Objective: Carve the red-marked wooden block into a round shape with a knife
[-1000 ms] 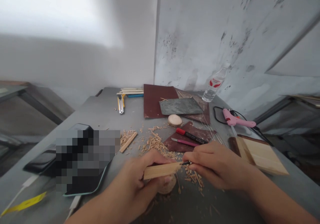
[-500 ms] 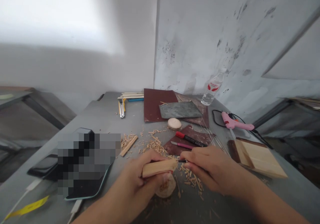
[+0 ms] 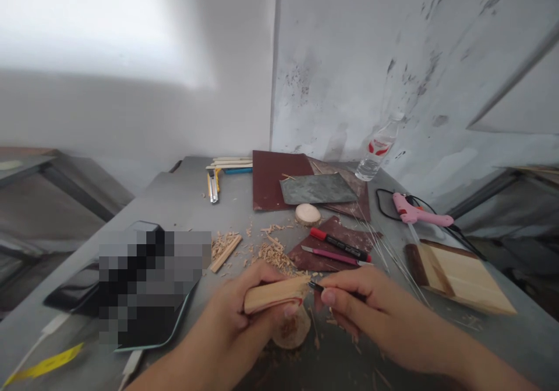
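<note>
My left hand grips a flat strip of light wood, held level just above a round wooden slice on the grey table. My right hand pinches a thin dark carving knife, and its tip touches the right end of the strip. Pale wood shavings lie scattered just beyond both hands.
A tablet lies at the left. Behind the hands are a red-capped pen, a pink knife, a wood disc, sandpaper sheets, a bottle, a pink glue gun, wooden boards, a yellow cutter.
Both hands have shifted slightly left, and more of the strip sits inside my left hand. The knife tip stays at the strip's right end. The view has moved a little.
</note>
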`<move>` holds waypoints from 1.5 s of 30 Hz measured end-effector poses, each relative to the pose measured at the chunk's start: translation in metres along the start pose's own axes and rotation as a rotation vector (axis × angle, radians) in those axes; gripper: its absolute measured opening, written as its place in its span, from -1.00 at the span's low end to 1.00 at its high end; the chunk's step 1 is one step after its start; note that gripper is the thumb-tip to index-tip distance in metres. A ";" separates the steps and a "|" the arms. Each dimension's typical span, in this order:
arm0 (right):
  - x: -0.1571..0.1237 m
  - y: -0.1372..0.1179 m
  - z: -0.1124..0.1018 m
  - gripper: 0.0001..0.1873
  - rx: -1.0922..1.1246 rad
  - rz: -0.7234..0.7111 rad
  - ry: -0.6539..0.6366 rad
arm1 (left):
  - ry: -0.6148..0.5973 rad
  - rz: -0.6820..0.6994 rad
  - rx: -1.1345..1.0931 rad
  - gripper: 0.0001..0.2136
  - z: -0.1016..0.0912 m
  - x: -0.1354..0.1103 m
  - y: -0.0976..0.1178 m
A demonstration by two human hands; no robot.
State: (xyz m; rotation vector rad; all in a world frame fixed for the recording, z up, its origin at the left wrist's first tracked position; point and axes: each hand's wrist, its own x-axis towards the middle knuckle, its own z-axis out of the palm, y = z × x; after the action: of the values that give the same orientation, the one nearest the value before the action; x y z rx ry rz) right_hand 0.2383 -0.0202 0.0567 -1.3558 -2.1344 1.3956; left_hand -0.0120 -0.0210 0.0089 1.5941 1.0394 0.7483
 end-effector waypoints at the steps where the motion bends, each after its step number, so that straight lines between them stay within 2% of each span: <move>1: 0.000 0.002 0.002 -0.50 -0.069 -0.042 0.041 | 0.000 0.004 -0.004 -0.81 0.000 0.000 0.000; 5: 0.001 0.012 0.009 -0.69 -0.475 -0.329 0.334 | 0.011 0.008 -0.037 -0.80 0.003 -0.001 0.001; 7: 0.001 0.013 0.010 -0.70 -0.528 -0.376 0.371 | 0.015 0.011 -0.039 -0.81 0.004 -0.001 0.001; 10: 0.000 0.006 0.007 -0.67 -0.354 -0.265 0.256 | 0.015 0.012 -0.040 -0.81 0.005 -0.002 0.001; 13: 0.000 0.001 0.005 -0.55 -0.097 -0.103 0.139 | 0.023 0.015 -0.041 -0.80 0.006 -0.003 0.000; 17: 0.004 0.004 0.005 -0.46 0.400 0.105 -0.066 | 0.020 0.027 -0.053 -0.81 0.007 -0.003 0.001; 19: 0.005 0.006 0.005 -0.45 0.474 0.152 -0.129 | 0.017 0.026 -0.051 -0.81 0.007 -0.003 0.001; 21: 0.003 0.006 0.004 -0.47 0.260 0.090 -0.050 | 0.018 0.033 -0.030 -0.81 0.007 -0.003 0.001; 24: 0.000 0.005 0.005 -0.57 -0.233 -0.149 0.195 | 0.014 0.054 -0.001 -0.81 0.007 -0.002 0.001; 25: -0.001 0.005 0.005 -0.63 -0.335 -0.228 0.263 | 0.017 0.053 0.005 -0.81 0.007 -0.003 0.001; 27: -0.002 0.003 0.007 -0.69 -0.397 -0.307 0.311 | 0.023 0.040 0.011 -0.80 0.007 -0.003 0.000; 28: -0.002 0.002 0.008 -0.69 -0.366 -0.288 0.300 | 0.026 0.034 0.011 -0.80 0.007 -0.003 0.000; 30: -0.001 0.000 0.008 -0.58 -0.180 -0.154 0.204 | 0.027 0.037 0.008 -0.81 0.008 -0.003 -0.001; 34: 0.004 0.005 0.011 -0.50 0.540 0.141 -0.080 | 0.014 0.048 -0.010 -0.80 0.008 -0.003 -0.001; 36: 0.009 0.010 0.013 -0.49 0.828 0.216 -0.193 | 0.014 0.040 -0.021 -0.79 0.008 -0.003 -0.001; 38: 0.011 0.010 0.016 -0.49 0.908 0.218 -0.229 | 0.028 0.043 -0.028 -0.79 0.008 -0.003 -0.001; 40: 0.010 0.006 0.018 -0.48 0.772 0.173 -0.141 | 0.043 0.054 -0.020 -0.80 0.008 -0.002 -0.001; 43: 0.005 -0.006 0.020 -0.47 0.410 0.086 0.079 | 0.049 0.053 0.016 -0.83 0.008 -0.001 0.000; 45: 0.001 -0.011 0.021 -0.55 0.223 0.049 0.140 | 0.045 0.043 0.008 -0.84 0.008 0.000 0.000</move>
State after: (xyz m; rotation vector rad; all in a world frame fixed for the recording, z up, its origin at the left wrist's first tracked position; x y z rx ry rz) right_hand 0.2184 -0.0329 0.0548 -1.3822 -1.8093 1.4609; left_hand -0.0047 -0.0241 0.0068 1.6171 1.0441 0.8140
